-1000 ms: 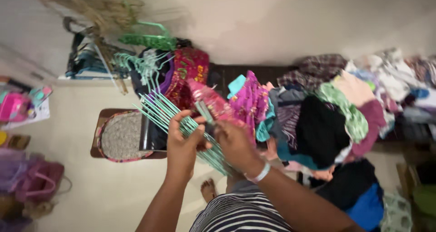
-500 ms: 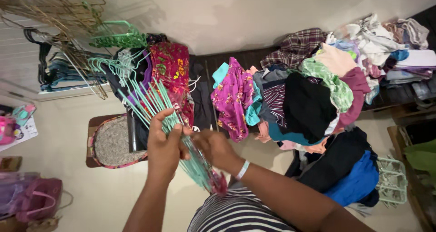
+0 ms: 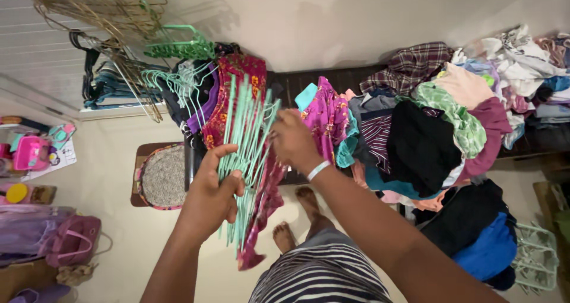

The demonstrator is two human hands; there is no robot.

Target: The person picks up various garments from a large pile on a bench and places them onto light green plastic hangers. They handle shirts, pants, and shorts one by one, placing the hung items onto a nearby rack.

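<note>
Nearest us, our left hand (image 3: 209,197) is clamped round a fanned bundle of thin mint-green plastic hangers (image 3: 244,154), with a limp red patterned garment (image 3: 261,220) dangling beneath. Our right hand (image 3: 292,141) pinches the bundle's upper ends; we judge it light, stiff, slippery, best gripped mid-shaft. Beyond lies a heaped pile of mixed-colour clothes (image 3: 427,137).

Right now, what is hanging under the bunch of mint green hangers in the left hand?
A red and pink patterned garment droops below the mint green hangers gripped by the left hand, its lower end above the bare feet. Its upper part is covered by the hangers and the right hand.
</note>
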